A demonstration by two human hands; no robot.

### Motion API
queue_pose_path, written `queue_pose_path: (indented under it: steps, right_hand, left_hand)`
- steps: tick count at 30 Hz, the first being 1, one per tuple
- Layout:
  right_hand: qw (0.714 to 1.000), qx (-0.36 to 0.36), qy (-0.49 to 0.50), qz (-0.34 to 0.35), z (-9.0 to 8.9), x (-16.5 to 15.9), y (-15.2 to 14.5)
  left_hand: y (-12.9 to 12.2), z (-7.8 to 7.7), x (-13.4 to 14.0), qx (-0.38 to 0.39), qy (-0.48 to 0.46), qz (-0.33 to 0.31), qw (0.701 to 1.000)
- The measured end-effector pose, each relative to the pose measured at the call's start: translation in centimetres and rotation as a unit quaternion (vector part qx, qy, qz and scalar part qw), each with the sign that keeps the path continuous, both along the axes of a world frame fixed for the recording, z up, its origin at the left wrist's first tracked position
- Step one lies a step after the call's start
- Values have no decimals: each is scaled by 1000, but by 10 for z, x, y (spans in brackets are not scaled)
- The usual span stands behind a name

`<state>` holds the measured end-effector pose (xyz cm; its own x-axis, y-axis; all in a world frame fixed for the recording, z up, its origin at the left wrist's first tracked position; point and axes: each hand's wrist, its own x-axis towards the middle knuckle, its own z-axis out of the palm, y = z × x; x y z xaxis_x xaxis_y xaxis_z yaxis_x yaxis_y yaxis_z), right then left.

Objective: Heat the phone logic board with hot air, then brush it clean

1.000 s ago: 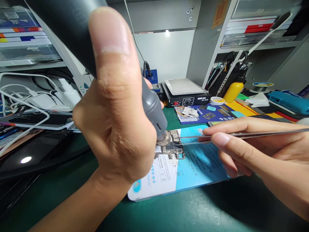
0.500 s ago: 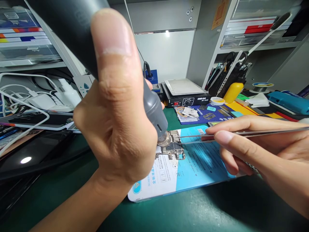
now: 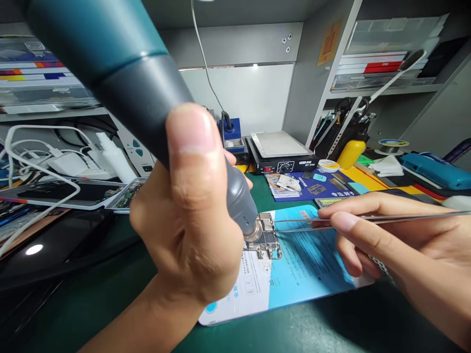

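Circuit board (image 3: 267,239), one: five o'clock from centre, on one blue-and-white box (image 3: 301,284). Left hand (image 3: 195,215), one: clamped round one grey-and-teal handpiece (image 3: 140,93). Right hand (image 3: 390,240), one: pinching one pair of tweezers (image 3: 405,217), tips apart. Hotplate (image 3: 281,144), one: two o'clock. Green benchtop (image 3: 312,323): six o'clock. Grey shelving (image 3: 386,91): ten and two o'clock.

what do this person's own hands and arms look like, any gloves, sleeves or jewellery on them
Both the left hand and right hand are gloveless, with short thumbnails. The visible left forearm has no sleeve. A silvery chain-like strip shows beneath the right hand, but whether it is worn cannot be told.
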<state>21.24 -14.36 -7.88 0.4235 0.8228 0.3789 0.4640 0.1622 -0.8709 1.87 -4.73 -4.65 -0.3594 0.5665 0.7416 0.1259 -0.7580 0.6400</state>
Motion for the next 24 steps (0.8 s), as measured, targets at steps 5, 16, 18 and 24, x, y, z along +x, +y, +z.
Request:
queue_pose_path:
  steps: [5,16,18,24]
  right_hand:
    - [999,-34,-17,21,4,-4,1]
    - [998,-44,-46,2,30,-8,13]
    - [1000,-12,-13,-5,33,-10,15]
    - [997,58,49,3,35,-14,21]
  left_hand:
    - [9,-3,-5,-55,-60,-77,994]
    - [33,7,-25,-55,-108,-119,986]
    - [36,11,-27,-59,-108,-127,984]
    - [38,17,-29,-83,-57,-189,977]
